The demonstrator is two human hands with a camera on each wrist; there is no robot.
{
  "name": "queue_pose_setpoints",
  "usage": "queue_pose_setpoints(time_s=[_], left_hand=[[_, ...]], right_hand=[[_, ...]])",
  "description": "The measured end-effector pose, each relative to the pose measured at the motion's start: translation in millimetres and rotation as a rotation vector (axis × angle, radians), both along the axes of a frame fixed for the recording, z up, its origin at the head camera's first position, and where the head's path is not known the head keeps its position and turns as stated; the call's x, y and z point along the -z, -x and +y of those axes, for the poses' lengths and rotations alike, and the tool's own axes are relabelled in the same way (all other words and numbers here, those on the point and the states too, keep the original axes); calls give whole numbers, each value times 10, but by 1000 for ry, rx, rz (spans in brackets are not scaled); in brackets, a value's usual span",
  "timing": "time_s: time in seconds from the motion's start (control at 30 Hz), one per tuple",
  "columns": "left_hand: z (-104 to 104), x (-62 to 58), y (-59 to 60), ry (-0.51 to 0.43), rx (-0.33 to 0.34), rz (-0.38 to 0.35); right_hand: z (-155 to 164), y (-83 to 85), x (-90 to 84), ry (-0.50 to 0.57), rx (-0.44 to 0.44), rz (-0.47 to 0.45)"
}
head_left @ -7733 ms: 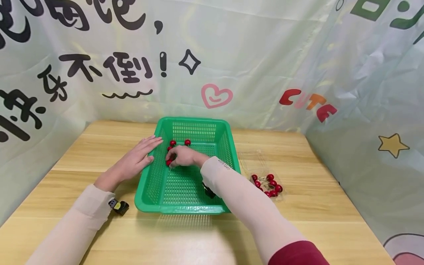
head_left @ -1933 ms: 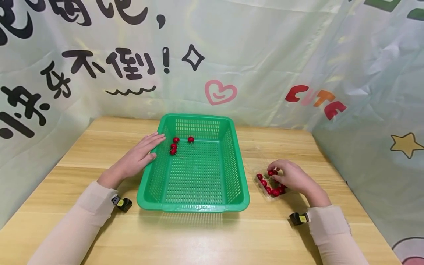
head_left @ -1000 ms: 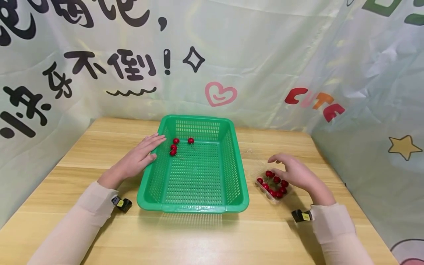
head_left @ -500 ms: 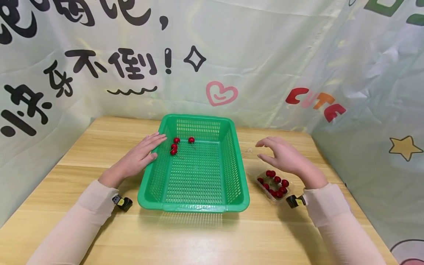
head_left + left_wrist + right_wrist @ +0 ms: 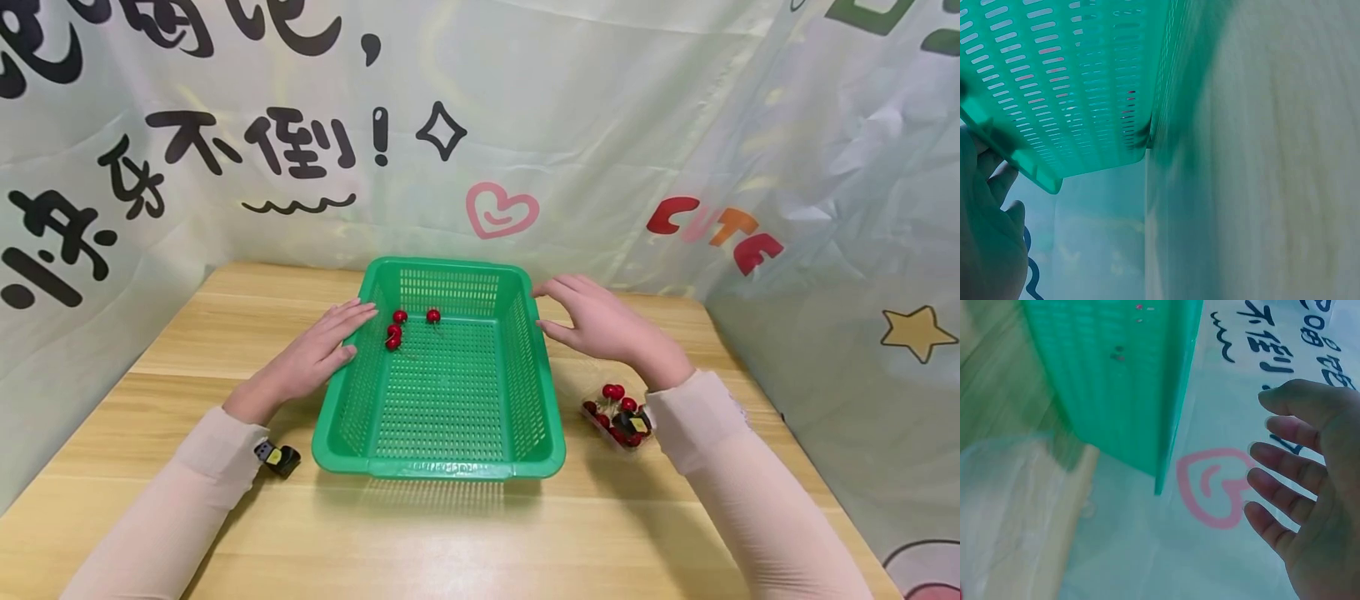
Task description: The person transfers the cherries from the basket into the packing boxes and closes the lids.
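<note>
A green plastic basket [image 5: 442, 417] stands on the table with several red cherries [image 5: 433, 316] in its far left corner. My left hand [image 5: 303, 362] rests on the basket's left rim, fingers extended; the left wrist view shows the fingertips at that rim. My right hand [image 5: 596, 321] hovers by the right rim in the head view. Seen from the right wrist, this hand [image 5: 991, 231] side aside, the right fingers [image 5: 1282, 481] are spread and bent a little, with nothing between them. A clear plastic box [image 5: 602, 433] of cherries sits right of the basket, partly hidden by the right wrist camera.
The wooden table [image 5: 450, 550] ends at a printed cloth backdrop [image 5: 585, 125] behind and at both sides. A wrist camera [image 5: 277, 458] sits on the left cuff; another camera [image 5: 633, 422] hangs below the right cuff.
Earlier the right hand was inside the basket with a cherry, then at the cherries in the box. It has since let go and moved left to the basket's right rim. The left hand stays.
</note>
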State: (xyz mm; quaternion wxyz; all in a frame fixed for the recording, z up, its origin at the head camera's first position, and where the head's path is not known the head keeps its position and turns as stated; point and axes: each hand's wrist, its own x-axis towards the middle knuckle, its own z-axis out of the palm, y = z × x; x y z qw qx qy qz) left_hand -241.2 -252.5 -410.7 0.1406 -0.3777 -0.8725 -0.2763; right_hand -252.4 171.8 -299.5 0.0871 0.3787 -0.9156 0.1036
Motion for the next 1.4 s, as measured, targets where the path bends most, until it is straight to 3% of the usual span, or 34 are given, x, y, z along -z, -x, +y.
queue_pose_setpoints(time_s=[0.5, 0.7, 1.2, 1.4], left_hand=[[-4, -42, 13, -3, 0, 4], [-4, -41, 25, -5, 1, 13], [-5, -6, 3, 4, 1, -11], [2, -2, 7, 5, 3, -12]], right_hand=[[-679, 217, -167, 77, -84, -46], [-949, 313, -148, 156, -67, -132], [-1451, 548, 181, 348, -24, -427], [-1603, 631, 333, 365, 21, -560]])
